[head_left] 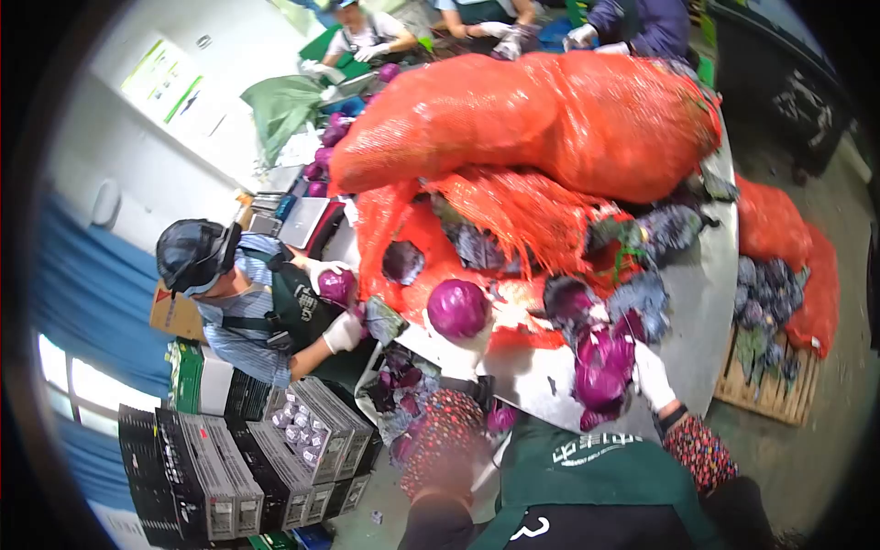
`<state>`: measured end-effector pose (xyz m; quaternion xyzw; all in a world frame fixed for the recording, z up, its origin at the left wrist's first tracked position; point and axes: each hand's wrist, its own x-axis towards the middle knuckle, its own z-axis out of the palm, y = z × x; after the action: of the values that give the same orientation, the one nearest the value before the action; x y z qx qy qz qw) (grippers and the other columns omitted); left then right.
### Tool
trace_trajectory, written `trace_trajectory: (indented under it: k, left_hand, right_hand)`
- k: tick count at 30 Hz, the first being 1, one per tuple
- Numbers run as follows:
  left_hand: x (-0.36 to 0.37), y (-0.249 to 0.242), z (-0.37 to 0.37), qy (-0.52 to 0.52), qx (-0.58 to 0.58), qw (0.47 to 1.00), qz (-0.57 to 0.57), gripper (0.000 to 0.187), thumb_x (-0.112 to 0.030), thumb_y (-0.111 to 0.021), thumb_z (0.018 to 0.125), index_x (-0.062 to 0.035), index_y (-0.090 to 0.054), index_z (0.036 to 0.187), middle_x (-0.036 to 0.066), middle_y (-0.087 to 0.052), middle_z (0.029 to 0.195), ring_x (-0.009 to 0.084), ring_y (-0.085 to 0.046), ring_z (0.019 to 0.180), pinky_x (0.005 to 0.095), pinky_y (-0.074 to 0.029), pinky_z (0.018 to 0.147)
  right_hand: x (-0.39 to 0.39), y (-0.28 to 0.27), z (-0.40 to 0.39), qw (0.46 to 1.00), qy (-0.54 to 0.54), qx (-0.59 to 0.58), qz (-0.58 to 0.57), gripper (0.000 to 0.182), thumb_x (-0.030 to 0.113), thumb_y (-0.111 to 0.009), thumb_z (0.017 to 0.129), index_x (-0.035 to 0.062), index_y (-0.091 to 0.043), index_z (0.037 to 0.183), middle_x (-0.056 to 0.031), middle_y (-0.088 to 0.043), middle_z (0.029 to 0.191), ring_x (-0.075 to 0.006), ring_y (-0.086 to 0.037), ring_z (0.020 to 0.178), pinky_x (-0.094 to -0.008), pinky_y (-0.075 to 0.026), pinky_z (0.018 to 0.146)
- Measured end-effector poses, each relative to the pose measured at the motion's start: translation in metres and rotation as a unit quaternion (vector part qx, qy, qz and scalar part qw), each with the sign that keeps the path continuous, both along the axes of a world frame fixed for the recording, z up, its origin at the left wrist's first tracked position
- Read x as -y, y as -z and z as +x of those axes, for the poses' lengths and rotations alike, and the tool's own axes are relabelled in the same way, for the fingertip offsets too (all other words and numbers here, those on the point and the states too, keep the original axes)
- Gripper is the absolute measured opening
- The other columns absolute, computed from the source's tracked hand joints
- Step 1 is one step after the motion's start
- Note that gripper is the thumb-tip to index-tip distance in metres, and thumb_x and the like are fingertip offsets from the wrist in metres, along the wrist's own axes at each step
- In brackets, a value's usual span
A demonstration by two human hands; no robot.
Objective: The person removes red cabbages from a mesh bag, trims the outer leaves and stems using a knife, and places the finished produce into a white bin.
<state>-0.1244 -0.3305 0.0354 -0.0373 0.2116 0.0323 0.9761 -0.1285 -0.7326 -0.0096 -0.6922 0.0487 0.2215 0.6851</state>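
Observation:
A round, smooth red cabbage (457, 309) rests in my left hand (463, 356), whose white glove shows below it and whose fingers are largely hidden. My right hand (653, 378), also gloved in white, is closed at the right side of a bunch of glossy red cabbage leaves (602, 369) by the table's near edge. Its fingertips disappear behind the leaves. Beyond both hands lies a torn orange mesh sack (513, 215), with dark outer leaves (642, 298) strewn beside it on the metal table (701, 302).
A full orange mesh sack (522, 119) lies across the table's far part. At left, a person (261, 298) in gloves handles another red cabbage (336, 287). Stacked crates (220, 467) stand lower left, a leaf-filled bin (396, 390) nearer. A wooden pallet (770, 376) bears sacks at right.

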Motion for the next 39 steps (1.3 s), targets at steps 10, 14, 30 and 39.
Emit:
trace_trajectory:
  k: [10,14,30,39]
  left_hand:
    - [-0.154,0.004,0.088,-0.265,-0.161,0.908,0.283,0.07,-0.06,-0.06,0.082,-0.0219,-0.04,0.137,0.005,-0.039,0.142,0.0322,-0.042,0.128,0.0594,-0.045,0.096]
    - [-0.177,0.029,0.101,-0.228,-0.242,0.898,0.288,0.067,-0.045,-0.062,0.088,-0.0092,-0.036,0.138,0.012,-0.037,0.141,0.0337,-0.048,0.121,0.05,-0.042,0.102]
    - [0.278,-0.003,0.056,0.233,0.204,0.096,0.946,0.1,-0.047,-0.081,0.061,-0.022,-0.033,0.145,0.019,-0.023,0.151,0.0551,-0.015,0.135,0.0702,-0.02,0.104]
    - [0.206,-0.004,-0.02,0.311,0.189,-0.04,0.931,0.081,-0.026,-0.077,0.06,-0.0236,-0.046,0.135,0.012,-0.029,0.149,0.0455,-0.026,0.133,0.0722,-0.033,0.087]
  right_hand:
    - [-0.005,-0.007,-0.003,0.968,-0.04,0.1,-0.227,0.039,0.035,-0.036,0.101,0.0171,-0.055,0.131,-0.0159,-0.055,0.059,-0.0253,-0.054,0.047,-0.0392,-0.042,0.05]
    - [-0.005,-0.004,-0.006,0.953,-0.039,0.128,-0.272,0.038,0.034,-0.039,0.101,0.0178,-0.056,0.13,-0.0197,-0.059,0.064,-0.0348,-0.059,0.055,-0.0447,-0.043,0.053]
    - [0.089,-0.121,0.014,0.915,-0.014,0.242,-0.321,0.04,0.027,-0.065,0.087,0.0087,-0.059,0.122,-0.0158,-0.063,0.072,-0.0282,-0.064,0.063,-0.0359,-0.05,0.061]
    - [0.166,-0.222,0.06,0.94,0.034,0.218,-0.26,0.029,0.02,-0.053,0.095,0.0019,-0.06,0.117,-0.0028,-0.064,0.086,-0.0078,-0.06,0.077,-0.0245,-0.048,0.072]
